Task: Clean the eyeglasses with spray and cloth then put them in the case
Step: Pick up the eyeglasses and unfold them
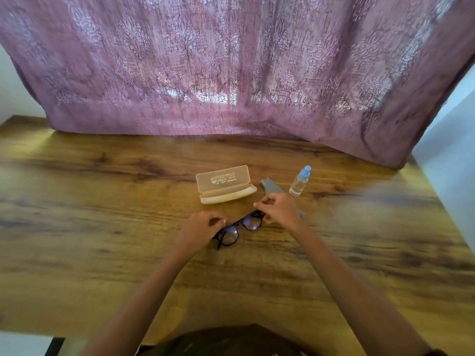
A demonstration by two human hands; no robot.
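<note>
Black-framed eyeglasses (239, 228) sit low over the wooden table (102, 227), lenses facing me. My left hand (200, 227) grips the left end of the frame, and my right hand (279, 209) pinches the right end. Just beyond them a translucent cream case (225, 185) lies open, its lid tipped back. A grey cloth (272, 187) lies to the case's right, partly hidden under my right hand. The clear spray bottle (300, 181) with a blue cap stands right of the cloth.
A mauve patterned curtain (231, 73) hangs along the table's far edge. White walls show at both sides. The table's near edge runs just in front of my body, and its right edge slants along the wall.
</note>
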